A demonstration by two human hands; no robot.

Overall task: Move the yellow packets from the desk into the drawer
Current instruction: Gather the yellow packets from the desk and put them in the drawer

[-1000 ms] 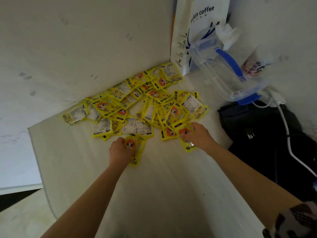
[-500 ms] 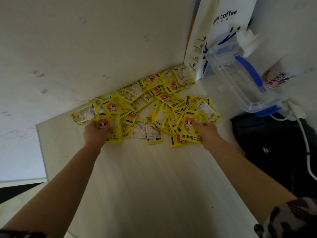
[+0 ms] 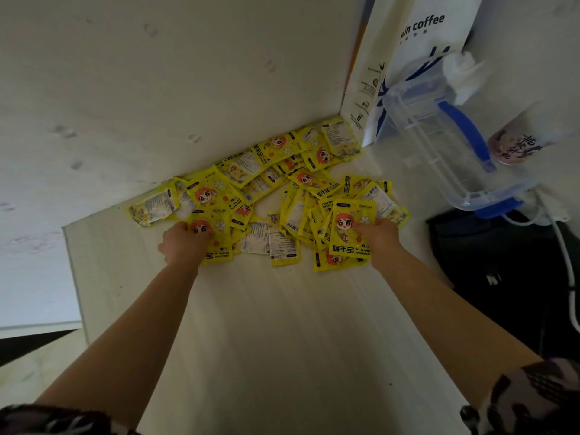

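The left hand (image 3: pixel 183 243) now grips a hand-warmer packet (image 3: pixel 213 238) at the left end of the spread, having slid outward from the middle a second ago. The right hand (image 3: pixel 378 238) pinches another packet (image 3: pixel 348 230) on top of the right-side heap, lifted slightly higher than before. Both hands have thus spread apart to gather from both flanks. The yellow packets (image 3: pixel 276 171) lie scattered on the tabletop (image 3: pixel 282 340) against the back panel; no drawer is in view, so the transfer has barely begun.
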